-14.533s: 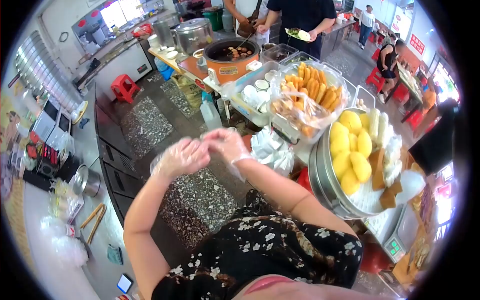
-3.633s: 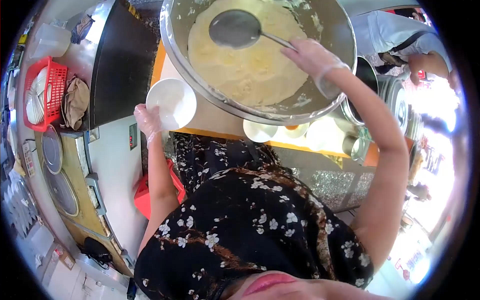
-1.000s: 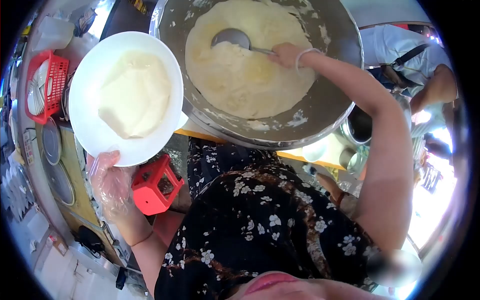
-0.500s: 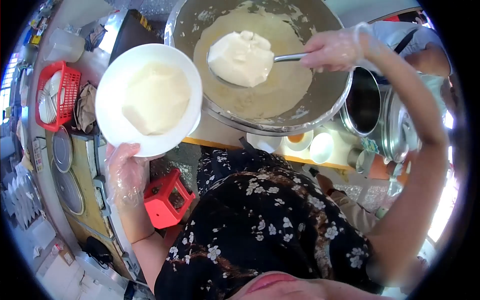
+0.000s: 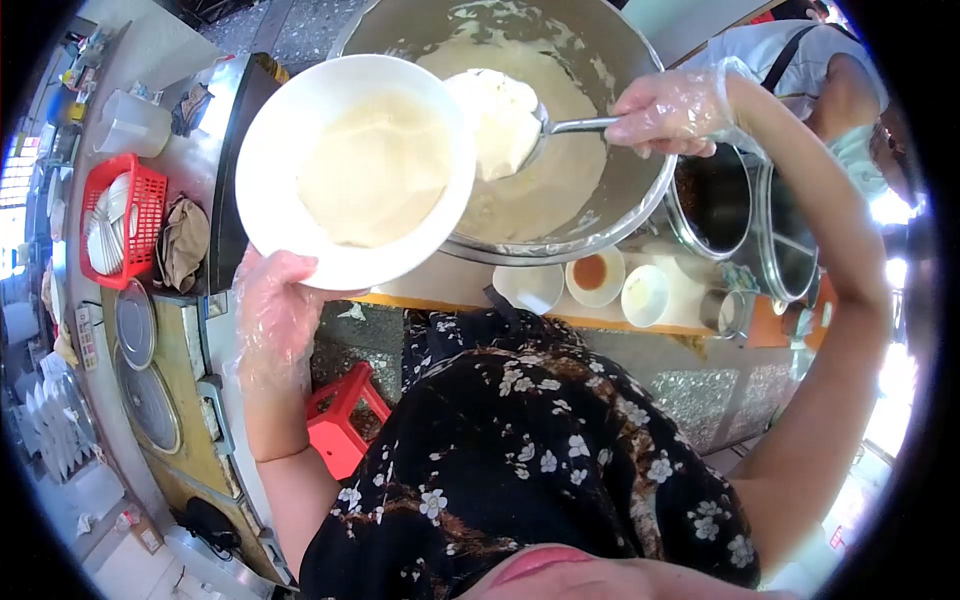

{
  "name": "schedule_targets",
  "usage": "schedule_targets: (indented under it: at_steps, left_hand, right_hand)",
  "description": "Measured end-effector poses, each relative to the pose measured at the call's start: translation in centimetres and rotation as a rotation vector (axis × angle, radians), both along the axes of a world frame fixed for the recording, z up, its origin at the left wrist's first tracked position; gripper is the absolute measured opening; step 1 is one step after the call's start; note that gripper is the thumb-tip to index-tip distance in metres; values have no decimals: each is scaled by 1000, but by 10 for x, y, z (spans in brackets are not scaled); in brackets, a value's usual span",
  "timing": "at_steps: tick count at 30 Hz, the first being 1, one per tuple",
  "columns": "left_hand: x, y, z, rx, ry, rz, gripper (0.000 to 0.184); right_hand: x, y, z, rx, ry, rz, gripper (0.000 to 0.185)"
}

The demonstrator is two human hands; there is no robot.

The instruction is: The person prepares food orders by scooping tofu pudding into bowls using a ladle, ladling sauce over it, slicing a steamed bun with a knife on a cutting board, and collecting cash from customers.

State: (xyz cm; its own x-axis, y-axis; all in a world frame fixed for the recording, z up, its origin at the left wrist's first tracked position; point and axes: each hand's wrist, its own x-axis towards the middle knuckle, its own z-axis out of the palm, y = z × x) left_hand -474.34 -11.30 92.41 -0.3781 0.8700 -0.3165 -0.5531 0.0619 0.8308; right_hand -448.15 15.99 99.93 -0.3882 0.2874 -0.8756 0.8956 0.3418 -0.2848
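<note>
My left hand [image 5: 280, 310], in a clear plastic glove, grips the lower rim of a white bowl [image 5: 265, 190]. Pale, smooth soft food [image 5: 375, 170] lies inside that bowl. Also gloved, my right hand [image 5: 665, 112] is closed round the handle of a metal ladle [image 5: 580, 125]. A white, soft lump [image 5: 495, 120] sits on the ladle, right beside the bowl's right rim, which hides its left edge. Beneath the ladle is a large metal pot [image 5: 625, 215] holding more of the pale food [image 5: 565, 190].
Three small bowls, one with brown sauce [image 5: 590, 272], stand on the counter edge [image 5: 460, 297]. Deep metal containers [image 5: 712, 200] are at right, near a person in white [image 5: 770, 60]. A red basket [image 5: 150, 205] of dishes is at left, a red stool [image 5: 340, 430] below.
The bowl and my left hand have moved right, bringing the bowl over the pot's left side. The loaded ladle now meets the bowl's rim in view. The whole view has shifted slightly.
</note>
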Motion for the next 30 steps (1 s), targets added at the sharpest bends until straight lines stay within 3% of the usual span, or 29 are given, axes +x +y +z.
schedule_targets:
  at_steps: [8,10,14,16,17,19,23,28,30]
  left_hand:
    - [-9,-2,1,-39,61,58,63]
    - [-8,3,-2,-34,81,9,62]
    - [12,24,-1,-23,25,-1,60]
    - [18,32,-2,-20,-6,-25,61]
    - [23,35,-2,-18,-34,-43,61]
    - [35,35,2,-12,2,7,62]
    - [38,23,-12,-7,37,57,64]
    - [38,-13,-1,-37,35,233,66]
    - [41,-19,3,-50,22,293,65]
  right_hand:
    - [3,-8,57,249,-9,3,42]
    - [-8,-22,71,537,-102,20,40]
    - [-22,-29,77,453,-137,20,36]
    - [-24,-33,71,362,-30,16,37]
    - [-19,-30,58,363,-32,14,37]
    - [-5,-21,22,811,483,412,45]
    - [-7,8,-20,1087,476,98,47]
    - [-13,78,-157,764,152,21,40]
    - [-14,102,-196,494,115,188,33]
